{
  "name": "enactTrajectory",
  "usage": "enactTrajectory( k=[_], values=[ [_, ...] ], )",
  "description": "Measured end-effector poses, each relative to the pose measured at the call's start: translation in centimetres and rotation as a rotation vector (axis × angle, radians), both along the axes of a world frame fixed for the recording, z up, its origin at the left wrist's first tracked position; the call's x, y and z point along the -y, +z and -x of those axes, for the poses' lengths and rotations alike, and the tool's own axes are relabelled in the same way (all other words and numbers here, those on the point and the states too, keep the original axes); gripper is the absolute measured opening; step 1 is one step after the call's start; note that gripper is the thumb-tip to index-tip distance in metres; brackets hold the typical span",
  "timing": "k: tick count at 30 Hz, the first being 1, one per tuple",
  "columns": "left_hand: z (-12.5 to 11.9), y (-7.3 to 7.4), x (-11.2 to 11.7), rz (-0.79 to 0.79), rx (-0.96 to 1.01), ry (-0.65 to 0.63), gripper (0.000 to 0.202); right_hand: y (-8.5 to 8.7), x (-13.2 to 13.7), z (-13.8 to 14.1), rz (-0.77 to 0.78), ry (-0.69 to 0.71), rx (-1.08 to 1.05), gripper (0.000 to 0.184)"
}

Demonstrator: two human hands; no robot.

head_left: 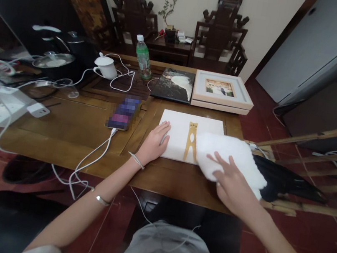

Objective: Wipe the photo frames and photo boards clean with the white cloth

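A flat white board (174, 138) lies on the wooden table in front of me. A tan, long-legged cat figure (191, 140) is on it, and I cannot tell whether it is printed or a separate piece. My left hand (154, 141) rests open on the board's left edge, fingers stretched forward. A fluffy white cloth or pad (231, 150) covers the board's right side and reaches past it. Over its near part is my right hand (232, 182), fingers spread; whether they press into the fluff is hard to see.
Behind the board lie a dark picture (173, 85) and a light-framed picture (224, 93). Left of it are a phone (124, 113) with a charging cable, a green-labelled bottle (143, 59), a lidded white cup (106, 67) and a power strip (3, 108). Wooden rails (321, 139) stand at right.
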State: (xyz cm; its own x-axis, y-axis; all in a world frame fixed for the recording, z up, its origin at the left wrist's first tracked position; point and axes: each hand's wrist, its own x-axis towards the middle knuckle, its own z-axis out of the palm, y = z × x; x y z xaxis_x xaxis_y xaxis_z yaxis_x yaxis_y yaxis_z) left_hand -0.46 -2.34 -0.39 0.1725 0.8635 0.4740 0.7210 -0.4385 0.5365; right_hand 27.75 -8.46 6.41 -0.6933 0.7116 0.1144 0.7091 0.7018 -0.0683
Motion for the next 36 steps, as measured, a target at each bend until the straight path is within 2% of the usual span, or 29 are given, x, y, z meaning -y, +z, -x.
enactTrajectory(
  k=[3, 5, 8, 14, 17, 19, 21, 27, 30, 33, 36],
  values=[
    [0.0, 0.0, 0.0, 0.011, -0.005, -0.001, 0.038, 0.5, 2.4, -0.4, 0.050, 0.071, -0.036, 0.030],
    [0.1, 0.1, 0.0, 0.012, -0.007, -0.007, 0.039, 0.6, 1.8, -0.6, 0.073, 0.077, -0.045, 0.030],
    [0.1, 0.2, 0.0, 0.007, -0.005, -0.013, 0.038, 0.1, -1.8, -0.6, 0.061, 0.053, -0.057, 0.031],
    [0.2, 0.2, 0.0, 0.004, 0.011, -0.014, 0.038, -1.6, -12.1, 1.1, 0.001, -0.047, -0.042, 0.036],
    [0.3, 0.2, 0.0, 0.005, 0.013, -0.018, 0.038, -1.9, -14.4, 1.9, -0.033, -0.082, -0.015, 0.043],
    [0.3, 0.1, -0.1, 0.002, 0.015, -0.017, 0.038, -1.8, -14.1, 2.2, -0.042, -0.087, 0.010, 0.044],
    [0.2, 0.1, -0.1, 0.002, 0.016, -0.014, 0.038, -1.7, -12.2, 2.2, -0.040, -0.080, 0.029, 0.040],
    [0.1, 0.1, 0.0, 0.007, 0.002, -0.012, 0.038, -0.8, -1.8, 1.1, -0.016, 0.013, 0.036, 0.027],
    [0.1, 0.2, 0.0, 0.013, -0.003, -0.007, 0.038, 0.6, 1.6, 0.5, 0.040, 0.071, 0.032, 0.026],
    [0.1, 0.2, 0.0, 0.006, -0.003, -0.006, 0.038, 1.7, 1.2, 0.2, 0.112, 0.080, 0.037, 0.028],
    [0.1, 0.2, 0.0, -0.002, -0.005, -0.015, 0.037, 1.5, -2.6, 0.5, 0.120, 0.043, 0.029, 0.031]
  ],
)
